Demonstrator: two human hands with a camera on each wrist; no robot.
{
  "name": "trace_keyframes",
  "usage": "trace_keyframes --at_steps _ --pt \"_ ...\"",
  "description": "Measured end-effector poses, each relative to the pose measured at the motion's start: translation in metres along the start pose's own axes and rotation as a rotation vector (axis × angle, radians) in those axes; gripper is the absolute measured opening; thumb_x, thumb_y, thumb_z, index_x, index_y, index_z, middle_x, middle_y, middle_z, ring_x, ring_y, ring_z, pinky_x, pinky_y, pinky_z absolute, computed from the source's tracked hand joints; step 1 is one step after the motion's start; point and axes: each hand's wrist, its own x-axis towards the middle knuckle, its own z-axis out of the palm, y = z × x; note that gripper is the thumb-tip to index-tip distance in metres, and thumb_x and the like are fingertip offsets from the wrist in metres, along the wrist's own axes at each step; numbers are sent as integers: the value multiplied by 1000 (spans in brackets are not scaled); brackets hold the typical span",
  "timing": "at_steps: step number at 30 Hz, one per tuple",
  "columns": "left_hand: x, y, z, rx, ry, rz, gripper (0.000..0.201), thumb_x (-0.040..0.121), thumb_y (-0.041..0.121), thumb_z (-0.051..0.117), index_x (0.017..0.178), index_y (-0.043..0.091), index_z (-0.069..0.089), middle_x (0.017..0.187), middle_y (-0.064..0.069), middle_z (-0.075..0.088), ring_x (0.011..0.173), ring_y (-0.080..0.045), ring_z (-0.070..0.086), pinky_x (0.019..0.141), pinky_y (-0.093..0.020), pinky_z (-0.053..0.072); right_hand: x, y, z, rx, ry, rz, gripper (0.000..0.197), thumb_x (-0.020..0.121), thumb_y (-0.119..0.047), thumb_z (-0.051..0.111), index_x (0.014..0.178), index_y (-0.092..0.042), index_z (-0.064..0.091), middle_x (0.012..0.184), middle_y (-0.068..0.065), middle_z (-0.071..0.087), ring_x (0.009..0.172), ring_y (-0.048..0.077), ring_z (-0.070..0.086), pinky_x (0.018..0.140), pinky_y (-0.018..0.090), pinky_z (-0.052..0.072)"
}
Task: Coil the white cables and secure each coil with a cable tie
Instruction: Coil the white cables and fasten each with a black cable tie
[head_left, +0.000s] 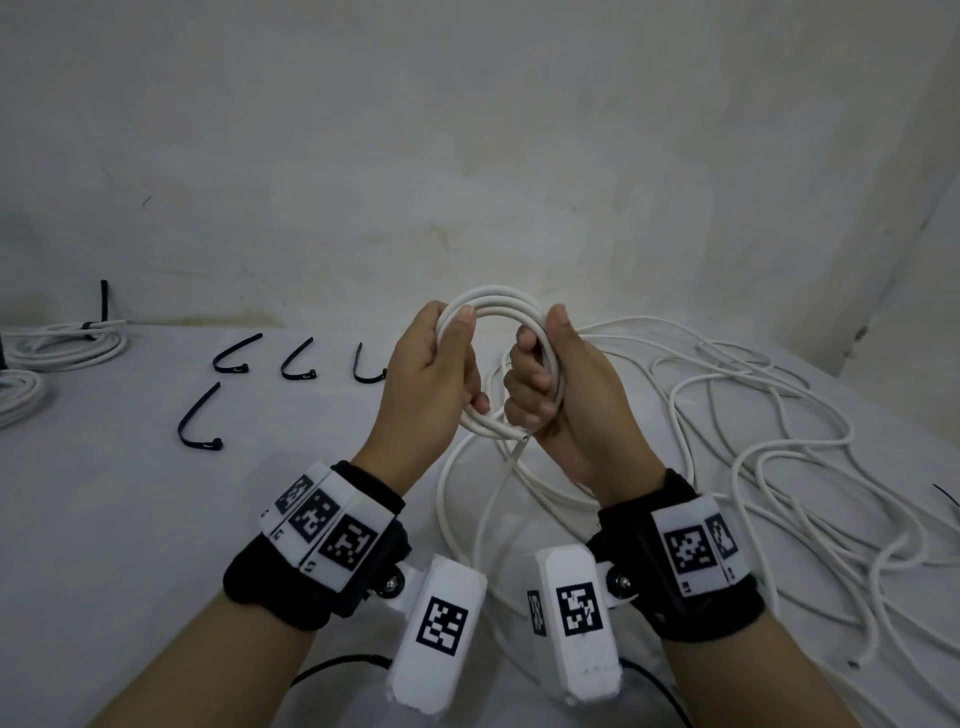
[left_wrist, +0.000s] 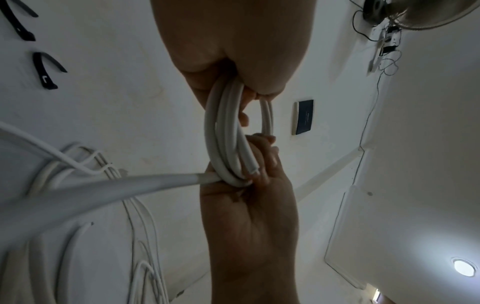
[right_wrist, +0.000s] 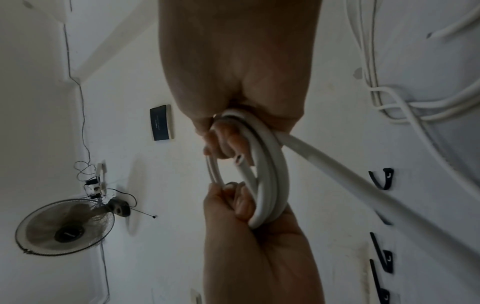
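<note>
Both hands are clamped on one small coil of white cable (head_left: 500, 312) held up above the surface (head_left: 130, 519): the left hand (head_left: 434, 371) has its thumb along the coil's upper left arc and its fingers curled round the left side, and the right hand (head_left: 553, 384) has its fingers wrapped round the right side with the thumb standing up behind it. The coil shows about three turns, and a cut cable end (head_left: 517, 432) sticks out at its bottom, between the two hands. From the coil the same cable drops to the surface and runs into a loose tangle of white cable (head_left: 753, 415) spread over the right half, under and beyond the right wrist. To the left of the hands four black cable ties (head_left: 236, 356) lie loose on the surface, each bent into a hook shape: three in a row and one nearer. At the far left edge a finished white coil (head_left: 67, 340) rests on the surface with a black tie (head_left: 103, 306) around it whose tail stands up, and part of a second white coil (head_left: 18, 397) shows just in front of it. The wrist views show a wall fan (right_wrist: 64, 226).
</note>
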Motion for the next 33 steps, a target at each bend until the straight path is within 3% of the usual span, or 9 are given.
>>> trace_keyframes --at_steps 6,10,12,14,19,22,27,31,33 --pt "1 4 -3 16 -257 -157 29 92 42 41 92 13 45 71 4 55 65 -8 59 67 -25 52 4 -5 -5 -16 197 -4 50 96 -48 41 59 -17 31 41 -7 20 30 5 16 33 15 14" --pt "-1 0 -15 195 -752 -497 51 78 45 56 119 26 34 113 -3 64 102 -11 65 92 -32 52 2 -15 -11 64 278 -102 51 97 -46 42 57 -19 27 40 -7 18 30 6 14 34 14 12" --pt "-6 -5 -16 338 -1002 -581 49 82 37 63 123 25 39 111 -2 67 102 -11 64 92 -31 51 1 -19 -12 85 293 -132 51 97 -47 42 56 -19 26 41 -7 18 31 6 14 33 15 13" --pt "-8 -12 -14 379 -1097 -573 16 93 23 58 108 21 57 91 3 69 86 -4 63 83 -24 50 -1 -20 -13 90 300 -153 52 96 -47 42 56 -19 26 41 -7 18 32 6 14 33 17 14" --pt "0 -9 -20 488 -771 -418 13 93 17 58 82 19 63 70 8 61 56 7 51 54 -5 36 -5 -24 -13 150 303 -191 55 96 -48 41 51 -20 29 40 -7 17 32 6 13 35 17 12" --pt "3 -8 -22 634 -605 -281 13 91 26 61 80 19 62 69 3 54 46 2 43 50 -10 34 -6 -25 -12 169 310 -210 55 97 -49 41 51 -20 28 40 -7 18 32 7 14 35 17 14" --pt "-4 -10 -15 703 -478 -294 26 96 35 50 81 14 50 51 0 51 36 -6 48 42 -17 39 -10 -27 -6 142 296 -260 52 97 -47 40 56 -19 27 41 -7 19 33 7 14 35 17 15" --pt "-3 -7 -14 553 -426 -379 30 94 39 51 85 10 51 61 -11 69 62 -27 68 62 -31 55 -15 -31 0 142 283 -298 51 97 -46 39 55 -19 28 41 -7 19 33 6 14 35 16 15" --pt "0 -3 -15 358 -368 -419 33 92 41 51 90 8 53 79 -15 72 76 -23 70 67 -29 57 -18 -33 3 143 267 -313 52 96 -46 39 53 -19 29 41 -7 19 32 6 14 35 16 15"
